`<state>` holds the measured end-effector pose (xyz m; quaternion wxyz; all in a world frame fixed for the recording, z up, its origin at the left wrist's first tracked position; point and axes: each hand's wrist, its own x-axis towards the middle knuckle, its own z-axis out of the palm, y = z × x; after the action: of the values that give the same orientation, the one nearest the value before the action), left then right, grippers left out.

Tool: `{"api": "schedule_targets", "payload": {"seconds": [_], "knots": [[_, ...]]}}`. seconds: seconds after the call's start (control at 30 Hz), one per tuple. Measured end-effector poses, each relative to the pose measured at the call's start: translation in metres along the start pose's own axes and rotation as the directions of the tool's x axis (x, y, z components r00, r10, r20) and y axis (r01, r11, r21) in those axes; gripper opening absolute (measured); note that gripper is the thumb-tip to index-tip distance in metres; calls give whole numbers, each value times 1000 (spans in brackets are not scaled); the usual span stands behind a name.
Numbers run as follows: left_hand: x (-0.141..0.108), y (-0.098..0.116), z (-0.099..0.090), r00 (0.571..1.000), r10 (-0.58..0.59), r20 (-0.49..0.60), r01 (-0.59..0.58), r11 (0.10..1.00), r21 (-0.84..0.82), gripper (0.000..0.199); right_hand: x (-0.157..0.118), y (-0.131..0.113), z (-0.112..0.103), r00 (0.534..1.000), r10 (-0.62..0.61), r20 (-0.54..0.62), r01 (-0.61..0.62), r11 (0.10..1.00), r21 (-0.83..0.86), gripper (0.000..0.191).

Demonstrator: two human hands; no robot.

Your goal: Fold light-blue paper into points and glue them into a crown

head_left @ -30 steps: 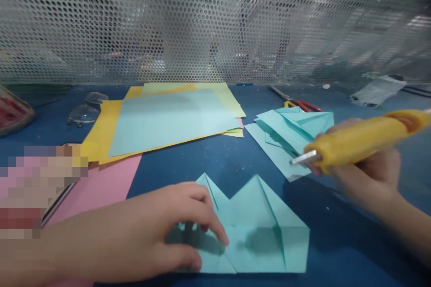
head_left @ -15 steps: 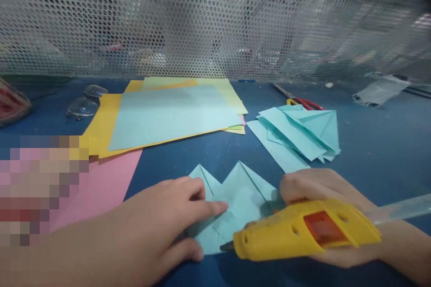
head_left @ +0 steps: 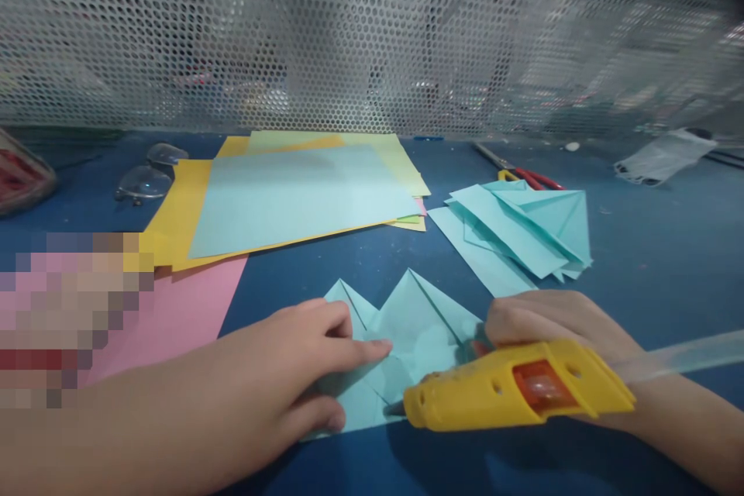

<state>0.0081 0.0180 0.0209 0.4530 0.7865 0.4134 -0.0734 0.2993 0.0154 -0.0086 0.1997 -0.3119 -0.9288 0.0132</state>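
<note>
My left hand rests on a folded light-blue paper with two pointed peaks. Its index finger lies stretched across the sheet, and its thumb presses near the lower edge, apart from the index. In my right hand is a yellow glue gun, gripped around its body with a clear glue stick sticking out of the back. The gun's dark nozzle is at the paper's lower edge; whether it touches is hard to tell. My right fingers are partly hidden behind the gun.
A stack of coloured sheets lies ahead, with pink paper at the left. Folded blue pieces lie right, beside red-and-yellow-handled scissors. Glasses sit far left, a white mask-like item far right. Perforated metal mesh stands behind.
The glue gun has moved slightly up and left, with its nozzle still by the paper's lower edge. The blue paper has shifted a little away from me. My left hand stays on it.
</note>
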Motion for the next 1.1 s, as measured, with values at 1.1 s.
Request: {"api": "schedule_targets", "payload": {"seconds": [1.1], "knots": [[-2, -1, 3, 992, 54, -116, -58, 998, -31, 51, -3, 1, -4, 999, -23, 32, 23, 1000, -8, 14]]}}
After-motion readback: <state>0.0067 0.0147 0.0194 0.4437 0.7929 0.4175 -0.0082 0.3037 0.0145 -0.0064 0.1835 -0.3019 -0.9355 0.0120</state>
